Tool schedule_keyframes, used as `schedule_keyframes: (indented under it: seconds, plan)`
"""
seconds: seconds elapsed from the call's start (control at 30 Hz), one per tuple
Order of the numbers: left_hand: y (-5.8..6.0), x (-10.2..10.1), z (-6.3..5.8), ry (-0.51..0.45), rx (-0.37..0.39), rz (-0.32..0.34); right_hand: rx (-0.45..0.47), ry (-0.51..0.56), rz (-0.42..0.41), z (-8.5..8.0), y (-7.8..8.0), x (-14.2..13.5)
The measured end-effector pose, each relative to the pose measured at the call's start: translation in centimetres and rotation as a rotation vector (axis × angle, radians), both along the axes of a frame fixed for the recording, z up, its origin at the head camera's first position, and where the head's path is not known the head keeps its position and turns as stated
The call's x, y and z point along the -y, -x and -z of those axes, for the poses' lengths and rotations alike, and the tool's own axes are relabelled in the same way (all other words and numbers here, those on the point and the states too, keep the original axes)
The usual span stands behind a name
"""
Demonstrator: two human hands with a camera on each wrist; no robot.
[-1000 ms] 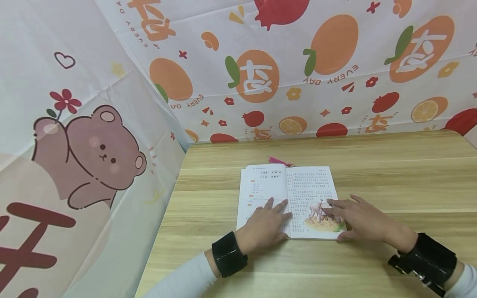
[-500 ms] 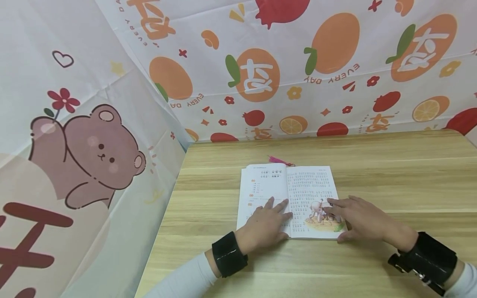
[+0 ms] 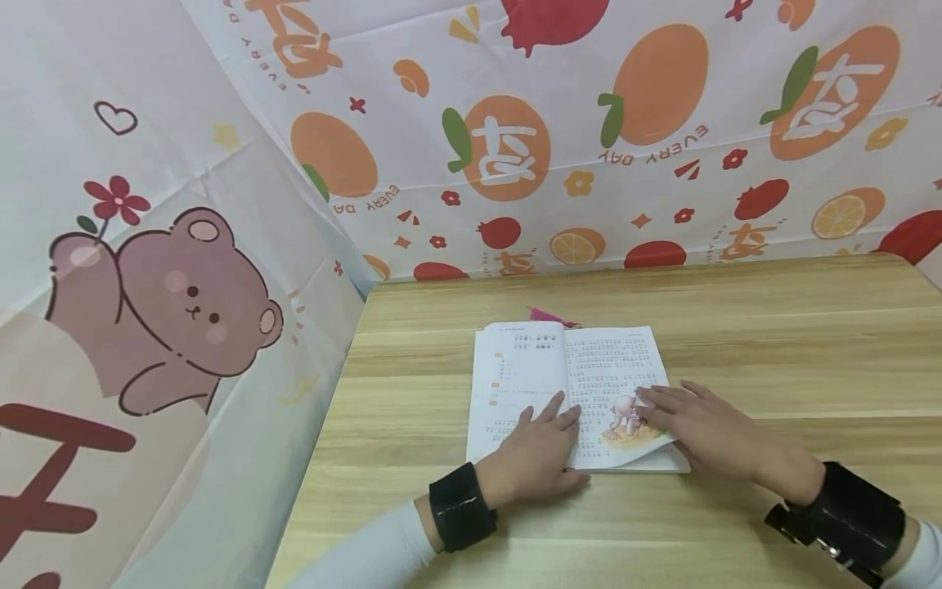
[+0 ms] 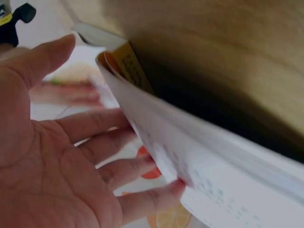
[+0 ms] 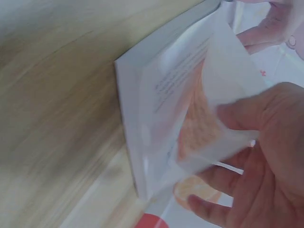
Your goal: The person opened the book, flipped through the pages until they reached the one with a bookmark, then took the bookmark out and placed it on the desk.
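Observation:
An open book (image 3: 524,372) lies on the wooden table, with printed text on both pages and a coloured drawing low on the right-hand page (image 3: 607,364). My left hand (image 3: 540,450) rests with spread, fairly straight fingers on the lower part of the book, across the inner fold. In the left wrist view its fingertips touch the paper. At the lower right corner, my right hand (image 3: 717,438) pinches the right-hand page, which curls up off the pages below. The right wrist view has the lifted page (image 5: 237,85) between the thumb and the fingers.
A pink tassel (image 3: 552,317) sticks out past the book's top edge. The wooden table (image 3: 412,360) meets a fruit-print cloth (image 3: 581,147) at the back. Another cloth with a bear print (image 3: 199,294) hangs on the left. Each wrist wears a black strap.
The right-hand page's lower corner has come up, with my right hand now pinching it. My left hand has slid slightly to the right across the fold.

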State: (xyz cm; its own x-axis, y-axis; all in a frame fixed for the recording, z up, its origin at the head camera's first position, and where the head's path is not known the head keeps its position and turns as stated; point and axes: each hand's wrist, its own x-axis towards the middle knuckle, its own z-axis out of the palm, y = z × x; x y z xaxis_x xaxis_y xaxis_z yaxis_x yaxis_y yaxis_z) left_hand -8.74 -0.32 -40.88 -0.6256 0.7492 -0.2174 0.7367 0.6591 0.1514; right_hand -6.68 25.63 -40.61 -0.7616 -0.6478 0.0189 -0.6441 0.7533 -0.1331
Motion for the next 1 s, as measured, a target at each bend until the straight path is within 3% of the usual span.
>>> schedule_keyframes:
  seconds: [0.27,0.5,0.57,0.67,0.8,0.87,1.0]
  plan:
    - [-0.6,-1.7,0.2,0.016,-0.146,-0.038,-0.211,0.016,-0.031,-0.9,-0.1,1.4]
    - [-0.5,-2.2,0.3,-0.102,-0.180,-0.119,-0.330,0.081,0.009,-1.1,-0.1,1.6]
    - [-0.5,-1.9,0.3,-0.142,-0.225,-0.123,-0.332,0.076,0.027,-0.9,-0.1,1.4]
    - [-0.2,-1.4,0.3,-0.111,-0.385,-0.077,-0.286,0.046,0.041,-0.5,-0.3,0.9]
    - [0.2,-0.5,0.1,0.041,-0.599,0.026,-0.134,-0.010,0.051,-0.1,-0.8,0.3]
    - [0.3,-0.1,0.1,0.082,-0.580,0.062,-0.048,-0.030,0.061,0.0,-1.1,0.1]
    - [0.3,0.6,0.1,0.113,-0.413,0.061,0.068,-0.028,0.074,0.1,-1.4,0.0]
